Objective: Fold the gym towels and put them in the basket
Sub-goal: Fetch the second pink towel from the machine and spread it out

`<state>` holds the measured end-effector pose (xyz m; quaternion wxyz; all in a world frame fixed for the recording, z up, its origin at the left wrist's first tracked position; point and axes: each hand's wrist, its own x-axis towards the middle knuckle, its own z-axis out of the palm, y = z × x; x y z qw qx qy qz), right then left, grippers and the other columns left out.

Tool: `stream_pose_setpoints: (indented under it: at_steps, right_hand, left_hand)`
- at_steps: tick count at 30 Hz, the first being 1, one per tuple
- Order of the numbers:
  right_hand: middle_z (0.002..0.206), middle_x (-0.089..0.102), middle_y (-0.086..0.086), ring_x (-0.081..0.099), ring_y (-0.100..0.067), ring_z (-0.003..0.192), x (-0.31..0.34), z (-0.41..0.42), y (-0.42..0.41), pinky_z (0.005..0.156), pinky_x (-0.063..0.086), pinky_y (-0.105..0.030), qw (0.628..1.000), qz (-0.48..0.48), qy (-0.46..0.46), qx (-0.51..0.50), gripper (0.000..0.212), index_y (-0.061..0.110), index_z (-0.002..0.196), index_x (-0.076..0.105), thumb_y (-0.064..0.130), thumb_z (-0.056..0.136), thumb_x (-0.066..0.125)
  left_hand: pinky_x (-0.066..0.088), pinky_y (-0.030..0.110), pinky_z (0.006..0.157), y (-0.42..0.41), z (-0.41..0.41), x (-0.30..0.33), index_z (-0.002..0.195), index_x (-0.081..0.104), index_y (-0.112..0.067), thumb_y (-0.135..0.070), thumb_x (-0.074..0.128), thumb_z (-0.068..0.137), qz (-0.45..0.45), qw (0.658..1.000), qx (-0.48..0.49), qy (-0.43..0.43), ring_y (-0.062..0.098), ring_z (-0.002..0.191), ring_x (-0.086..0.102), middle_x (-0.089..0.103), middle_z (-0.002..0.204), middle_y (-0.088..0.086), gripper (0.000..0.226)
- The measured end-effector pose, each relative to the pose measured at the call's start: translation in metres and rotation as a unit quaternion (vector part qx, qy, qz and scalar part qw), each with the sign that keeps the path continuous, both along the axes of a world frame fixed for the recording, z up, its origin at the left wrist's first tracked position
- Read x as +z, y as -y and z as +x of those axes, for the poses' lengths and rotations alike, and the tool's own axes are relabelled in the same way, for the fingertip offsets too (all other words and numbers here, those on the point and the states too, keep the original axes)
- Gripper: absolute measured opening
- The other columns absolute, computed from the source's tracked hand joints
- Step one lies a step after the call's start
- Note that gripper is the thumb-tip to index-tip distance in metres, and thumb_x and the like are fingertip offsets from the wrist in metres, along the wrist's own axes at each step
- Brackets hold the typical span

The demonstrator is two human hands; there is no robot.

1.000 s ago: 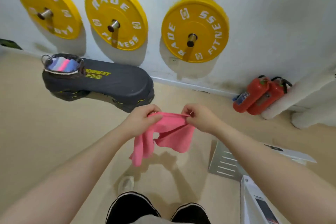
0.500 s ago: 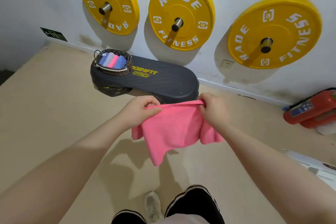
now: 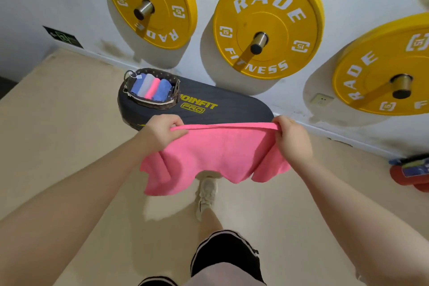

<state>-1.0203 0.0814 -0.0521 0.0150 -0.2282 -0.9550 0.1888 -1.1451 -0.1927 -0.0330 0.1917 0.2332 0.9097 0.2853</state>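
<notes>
A pink towel point(image 3: 216, 153) hangs stretched in the air between my hands. My left hand point(image 3: 162, 130) pinches its upper left corner and my right hand point(image 3: 292, 139) pinches its upper right corner. The top edge is taut and the lower part droops in folds. Beyond my hands a dark woven basket point(image 3: 160, 103) stands on the left end of a black bench pad point(image 3: 232, 109). Inside the basket lie several folded towels point(image 3: 151, 87), blue, white and pink, side by side.
Three yellow weight plates point(image 3: 267, 23) hang on pegs on the white wall behind the bench. A red fire extinguisher point(image 3: 411, 174) lies on the floor at the right edge. My leg and white shoe point(image 3: 206, 193) are on the beige floor below the towel.
My hands have drawn apart, spreading the bunched pink towel out wide. The view has swung left and closer to the bench and basket.
</notes>
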Motion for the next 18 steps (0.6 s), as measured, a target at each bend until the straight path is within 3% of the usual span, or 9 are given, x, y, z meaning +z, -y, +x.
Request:
stream_pose_setpoints:
  at_steps: [5, 8, 11, 15, 18]
  right_hand:
    - [0.103, 0.058, -0.015, 0.054, -0.032, 0.088, -0.031, -0.096, -0.045, 0.067, 0.034, -0.029, 0.993, -0.052, 0.093, -0.042, 0.029, 0.006, 0.11, 0.056, 0.002, 0.086, 0.041]
    - [0.096, 0.062, -0.018, 0.05, -0.025, 0.075, -0.049, -0.141, -0.059, 0.064, 0.037, -0.03, 0.985, -0.08, 0.122, -0.09, 0.031, 0.004, 0.109, 0.053, -0.001, 0.08, 0.045]
    - [0.081, 0.063, -0.024, 0.053, -0.028, 0.068, -0.079, -0.166, -0.06, 0.065, 0.041, -0.034, 0.971, -0.111, 0.171, -0.125, 0.027, 0.0, 0.101, 0.051, 0.01, 0.075, 0.049]
    - [0.106, 0.059, -0.019, 0.055, -0.033, 0.086, -0.134, -0.168, -0.062, 0.069, 0.04, -0.03, 0.963, -0.1, 0.194, -0.156, 0.027, 0.003, 0.103, 0.056, -0.006, 0.078, 0.049]
    - [0.101, 0.063, -0.022, 0.054, -0.027, 0.069, -0.154, -0.17, -0.063, 0.059, 0.039, -0.02, 0.948, -0.165, 0.145, -0.231, 0.031, 0.002, 0.108, 0.057, -0.006, 0.084, 0.038]
  left_hand:
    - [0.03, 0.027, 0.056, -0.035, -0.127, -0.041, 0.062, 0.055, -0.013, -0.037, 0.064, 0.077, 0.016, 0.999, -0.036, 0.009, 0.01, 0.054, 0.037, 0.044, 0.054, -0.007, 0.03]
    - [0.03, 0.03, 0.059, -0.058, -0.19, -0.071, 0.061, 0.051, -0.018, -0.021, 0.062, 0.086, -0.022, 0.996, -0.08, -0.019, 0.014, 0.06, 0.038, 0.043, 0.057, -0.007, 0.028]
    - [0.037, 0.032, 0.068, -0.064, -0.231, -0.115, 0.08, 0.063, -0.009, -0.011, 0.054, 0.088, -0.107, 0.989, -0.101, -0.019, 0.025, 0.074, 0.048, 0.055, 0.072, 0.005, 0.012]
    - [0.044, 0.035, 0.079, -0.05, -0.258, -0.176, 0.102, 0.062, -0.013, -0.017, 0.051, 0.09, -0.212, 0.948, -0.237, -0.007, 0.03, 0.097, 0.058, 0.064, 0.097, 0.007, 0.017]
    - [0.043, 0.036, 0.086, -0.046, -0.273, -0.194, 0.113, 0.061, -0.012, -0.025, 0.051, 0.09, -0.215, 0.939, -0.266, 0.017, 0.03, 0.103, 0.058, 0.063, 0.107, 0.01, 0.028]
